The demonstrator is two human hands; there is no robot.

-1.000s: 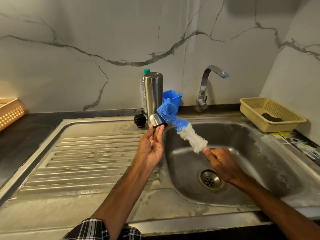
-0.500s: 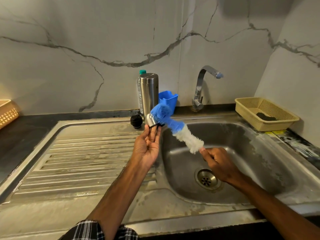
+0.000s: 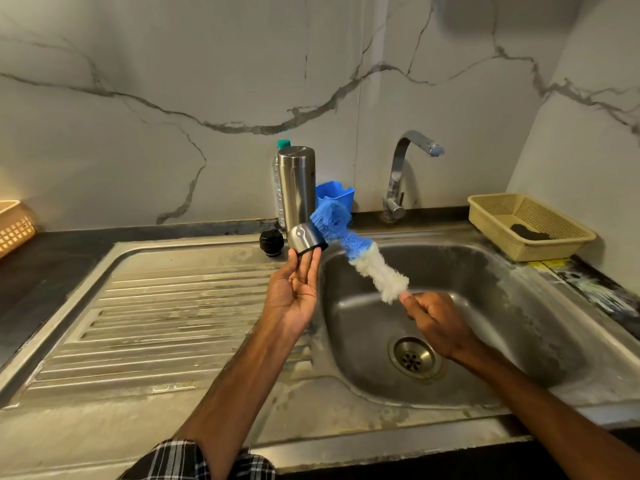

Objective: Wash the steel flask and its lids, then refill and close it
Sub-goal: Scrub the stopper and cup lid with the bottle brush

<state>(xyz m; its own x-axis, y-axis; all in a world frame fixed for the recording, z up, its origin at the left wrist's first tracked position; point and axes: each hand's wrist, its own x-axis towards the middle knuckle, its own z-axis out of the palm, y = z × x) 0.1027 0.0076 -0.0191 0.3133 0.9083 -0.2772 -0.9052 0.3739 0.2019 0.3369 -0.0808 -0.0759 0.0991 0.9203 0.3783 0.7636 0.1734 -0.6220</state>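
One view, head. Little changed over the last second: blue tip of brush (image 3: 360, 258) stays against steel cap (image 3: 304, 237), so scrubbing likely ongoing, cap wash unfinished. Left hand (image 3: 294, 292) palm up, fingers nearly straight, fingertips and thumb pinching cap. Right hand (image 3: 436, 323) curled round brush handle over sink basin (image 3: 502, 323). Steel flask (image 3: 296, 185) upright at far rim, black lid (image 3: 272, 242) just beside. Basin: no standing water seen. Blue cup (image 3: 337, 195): contents hidden. Yellow basket (image 3: 502, 220), far right: dark scrubber (image 3: 530, 232).
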